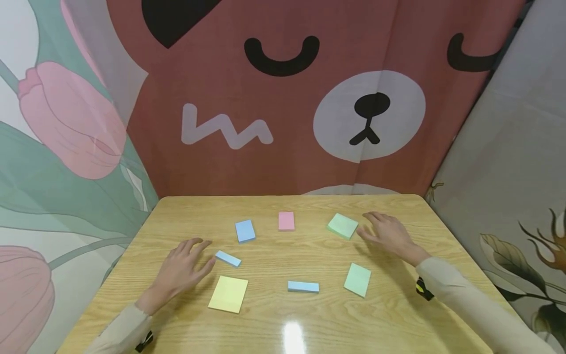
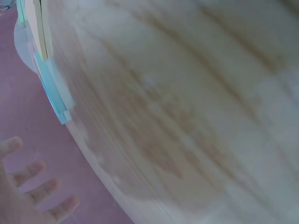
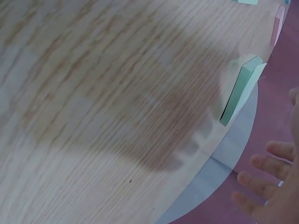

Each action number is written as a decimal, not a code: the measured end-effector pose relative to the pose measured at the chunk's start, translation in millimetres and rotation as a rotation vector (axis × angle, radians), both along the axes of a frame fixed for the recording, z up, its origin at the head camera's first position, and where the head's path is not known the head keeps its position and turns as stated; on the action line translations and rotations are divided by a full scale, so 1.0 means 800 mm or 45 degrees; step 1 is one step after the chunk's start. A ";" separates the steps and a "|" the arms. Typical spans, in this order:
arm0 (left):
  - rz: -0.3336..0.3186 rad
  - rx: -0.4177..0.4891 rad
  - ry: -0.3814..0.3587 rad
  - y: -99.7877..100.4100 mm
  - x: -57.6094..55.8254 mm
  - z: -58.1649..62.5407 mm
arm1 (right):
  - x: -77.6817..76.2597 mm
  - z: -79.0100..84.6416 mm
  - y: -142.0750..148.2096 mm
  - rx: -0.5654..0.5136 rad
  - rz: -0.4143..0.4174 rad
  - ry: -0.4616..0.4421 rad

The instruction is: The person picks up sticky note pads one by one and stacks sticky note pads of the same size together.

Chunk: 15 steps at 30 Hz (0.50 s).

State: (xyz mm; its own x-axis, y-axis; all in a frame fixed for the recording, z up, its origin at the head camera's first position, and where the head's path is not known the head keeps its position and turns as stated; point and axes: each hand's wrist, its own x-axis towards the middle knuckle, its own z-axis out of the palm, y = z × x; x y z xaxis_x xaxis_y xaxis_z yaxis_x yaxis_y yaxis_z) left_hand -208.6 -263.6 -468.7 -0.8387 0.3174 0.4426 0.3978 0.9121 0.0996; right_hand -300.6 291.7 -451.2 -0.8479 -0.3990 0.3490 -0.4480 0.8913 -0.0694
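Note:
My left hand (image 1: 179, 268) hovers over the table's left side, fingers spread and holding nothing. Just beyond its fingertips lies a narrow blue sticky-note pad (image 1: 228, 258), with a yellow sticky-note pad (image 1: 228, 294) nearer me and a square blue pad (image 1: 245, 231) farther back. On the right, my right hand (image 1: 391, 236) is also empty, its fingers extended beside a thick green sticky-note pad (image 1: 342, 225). That green pad (image 3: 243, 88) stands out in the right wrist view, apart from the fingers. Another green pad (image 1: 357, 280) lies closer to me.
A pink sticky-note pad (image 1: 286, 221) sits at the back middle, and a second narrow blue pad (image 1: 303, 287) at the front middle. The wooden table (image 1: 274, 250) ends at a hanging bear-print cloth (image 1: 221, 172). Printed cloths hang along both sides.

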 end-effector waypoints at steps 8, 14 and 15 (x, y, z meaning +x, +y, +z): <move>-0.041 0.007 0.037 0.005 0.002 0.000 | -0.009 -0.001 -0.005 0.023 0.015 -0.024; -0.086 0.016 0.044 0.010 0.004 -0.001 | -0.013 -0.006 -0.009 0.022 0.006 -0.054; -0.087 0.017 0.042 0.010 0.004 -0.002 | -0.013 -0.006 -0.010 0.019 0.006 -0.059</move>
